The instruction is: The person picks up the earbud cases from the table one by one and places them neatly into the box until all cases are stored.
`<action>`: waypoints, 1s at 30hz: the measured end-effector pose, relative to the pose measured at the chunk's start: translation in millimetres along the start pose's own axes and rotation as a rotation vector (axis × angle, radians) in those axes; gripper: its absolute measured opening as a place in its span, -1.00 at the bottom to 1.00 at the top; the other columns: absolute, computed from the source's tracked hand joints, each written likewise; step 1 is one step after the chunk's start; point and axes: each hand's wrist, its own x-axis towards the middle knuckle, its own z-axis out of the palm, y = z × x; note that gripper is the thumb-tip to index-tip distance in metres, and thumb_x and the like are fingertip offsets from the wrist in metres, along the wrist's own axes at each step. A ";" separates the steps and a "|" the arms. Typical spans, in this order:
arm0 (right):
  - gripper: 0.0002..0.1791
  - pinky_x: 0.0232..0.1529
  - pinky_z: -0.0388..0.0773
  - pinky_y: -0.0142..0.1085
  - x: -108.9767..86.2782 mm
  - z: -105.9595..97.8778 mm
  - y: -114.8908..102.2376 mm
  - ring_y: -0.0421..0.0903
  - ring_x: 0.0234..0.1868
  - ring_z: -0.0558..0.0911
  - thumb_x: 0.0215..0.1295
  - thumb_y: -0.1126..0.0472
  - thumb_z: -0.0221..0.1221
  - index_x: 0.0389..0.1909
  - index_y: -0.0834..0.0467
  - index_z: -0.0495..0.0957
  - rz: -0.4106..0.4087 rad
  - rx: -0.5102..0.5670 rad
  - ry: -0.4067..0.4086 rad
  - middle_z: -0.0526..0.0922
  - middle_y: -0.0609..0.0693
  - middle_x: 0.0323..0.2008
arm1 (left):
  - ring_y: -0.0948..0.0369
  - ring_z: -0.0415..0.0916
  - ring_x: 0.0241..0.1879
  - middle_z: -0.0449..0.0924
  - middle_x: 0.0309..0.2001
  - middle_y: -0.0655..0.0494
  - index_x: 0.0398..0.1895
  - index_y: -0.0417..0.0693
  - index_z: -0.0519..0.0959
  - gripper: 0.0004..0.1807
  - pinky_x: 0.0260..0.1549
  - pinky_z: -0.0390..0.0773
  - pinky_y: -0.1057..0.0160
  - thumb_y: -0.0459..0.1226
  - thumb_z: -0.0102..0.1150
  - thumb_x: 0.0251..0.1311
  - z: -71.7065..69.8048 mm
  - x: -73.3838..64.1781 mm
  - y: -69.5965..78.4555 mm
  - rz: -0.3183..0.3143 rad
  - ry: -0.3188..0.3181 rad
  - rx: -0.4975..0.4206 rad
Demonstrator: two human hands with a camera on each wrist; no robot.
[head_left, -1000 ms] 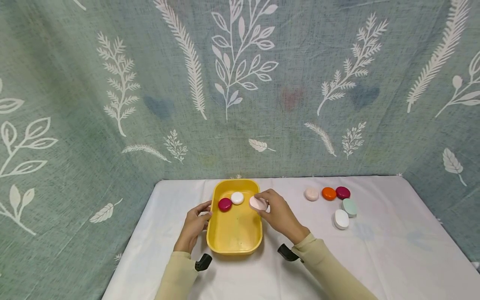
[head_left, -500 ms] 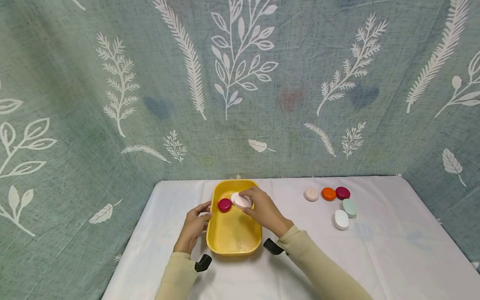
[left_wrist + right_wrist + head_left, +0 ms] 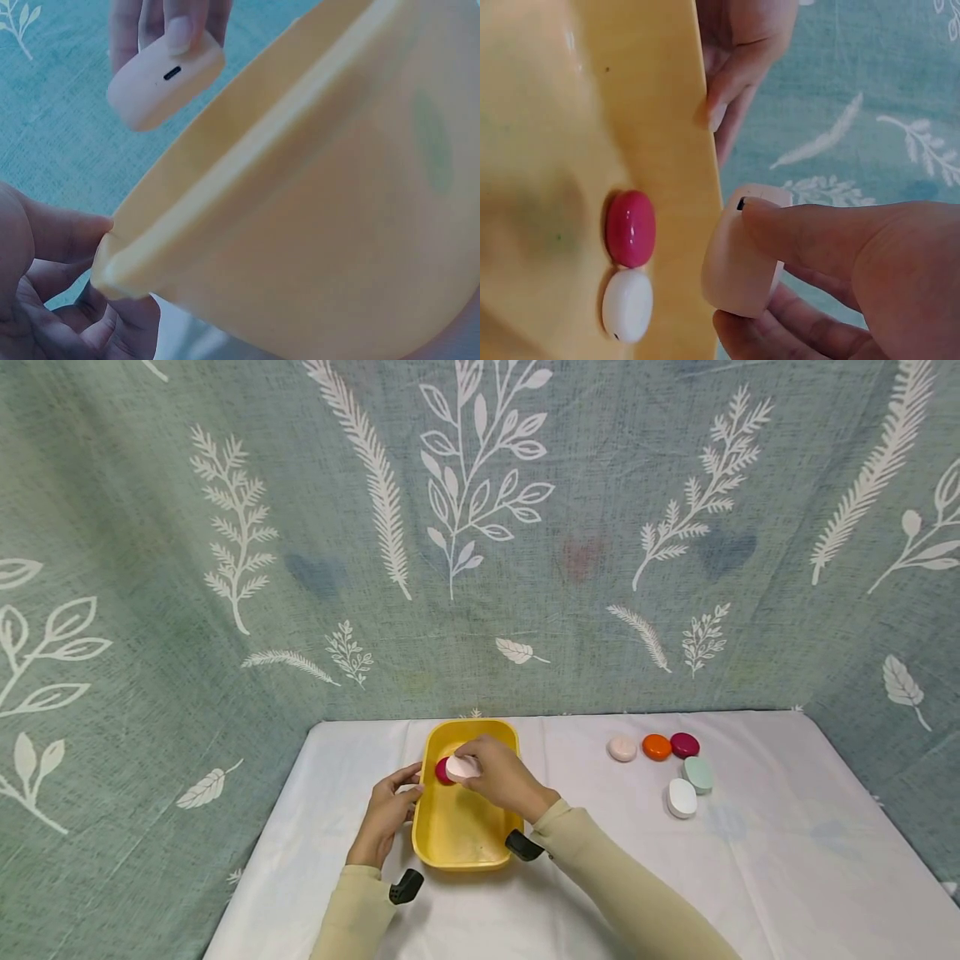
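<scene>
A yellow plastic tray (image 3: 468,835) lies on the white cloth in front of me. At its left side, my left hand (image 3: 390,817) pinches the rim between thumb and fingers. My right hand (image 3: 501,778) holds a pale pink earbud case (image 3: 462,767) above the tray's upper part, thumb on one face and fingers on the other. A small dark port shows on that case in the left wrist view. On the tray floor, a crimson case (image 3: 631,228) and a white case (image 3: 628,305) sit side by side. In the head view, the right hand hides the white one.
To the right on the cloth lie a pale pink case (image 3: 622,748), an orange case (image 3: 657,747), a crimson case (image 3: 685,745), a mint case (image 3: 698,774) and a white case (image 3: 682,798). A green leaf-print curtain (image 3: 480,652) hangs behind.
My right hand has carried the pale pink earbud case leftward, from the tray's right rim to over the crimson case. The left hand has kept its grip on the rim.
</scene>
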 end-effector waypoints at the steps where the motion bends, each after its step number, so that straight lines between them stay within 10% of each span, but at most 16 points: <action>1: -0.62 0.18 0.59 -0.07 1.6 1.0 -0.4 0.03 -0.01 0.61 0.20 0.40 0.49 0.06 0.27 0.73 -0.001 -0.008 -0.008 0.72 0.12 -0.02 | 0.22 0.43 -0.48 0.42 0.21 -0.24 0.47 -0.22 0.48 -0.51 -0.49 0.55 0.36 -0.44 0.09 0.51 0.3 -0.3 0.5 -0.003 0.004 0.002; 30: -0.61 0.16 0.59 -0.26 19.3 23.3 -1.9 -0.07 0.00 0.66 0.14 0.39 0.53 0.02 0.21 0.75 0.014 -0.153 -0.181 0.78 0.03 -0.03 | 0.22 0.48 -0.49 0.45 0.17 -0.18 0.44 -0.19 0.51 -0.53 -0.48 0.57 0.38 -0.45 0.08 0.50 0.6 1.9 -2.1 -0.011 0.010 0.004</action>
